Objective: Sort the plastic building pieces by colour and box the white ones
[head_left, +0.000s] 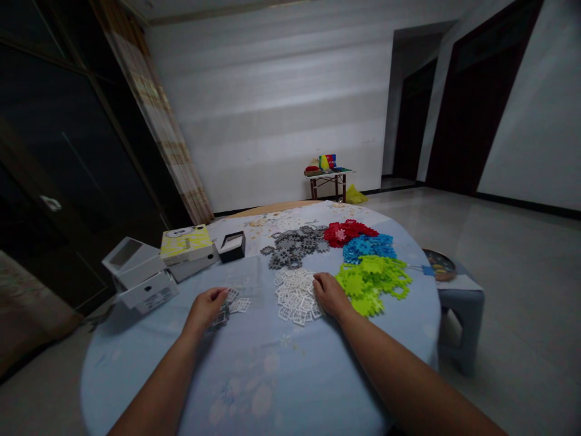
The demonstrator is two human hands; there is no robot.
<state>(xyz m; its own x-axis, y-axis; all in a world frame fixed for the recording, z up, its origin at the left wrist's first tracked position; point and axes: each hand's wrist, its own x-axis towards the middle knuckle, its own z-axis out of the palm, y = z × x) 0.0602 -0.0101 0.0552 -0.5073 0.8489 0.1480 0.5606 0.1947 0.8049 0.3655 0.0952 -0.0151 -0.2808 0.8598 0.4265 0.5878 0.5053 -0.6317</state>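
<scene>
My left hand (206, 310) is closed in a pinch at the near left edge of what looks like a clear plastic bag (245, 275) lying on the table. Beside and under those fingers are a few dark grey lattice pieces (221, 317) and white ones (240, 304). On the right edge of a pile of white square lattice pieces (295, 295), my right hand (332, 295) rests with curled fingers; whatever is between its fingertips is hidden. Lime green toothed pieces (372, 281) are heaped just right of that hand.
Behind the white pile lie grey pieces (295, 245), red pieces (348, 232) and blue pieces (370, 247). White boxes (149, 292), a yellow box (187, 243) and a small black box (232, 247) stand at the left. A grey stool (460, 297) holds a round tray (439, 265).
</scene>
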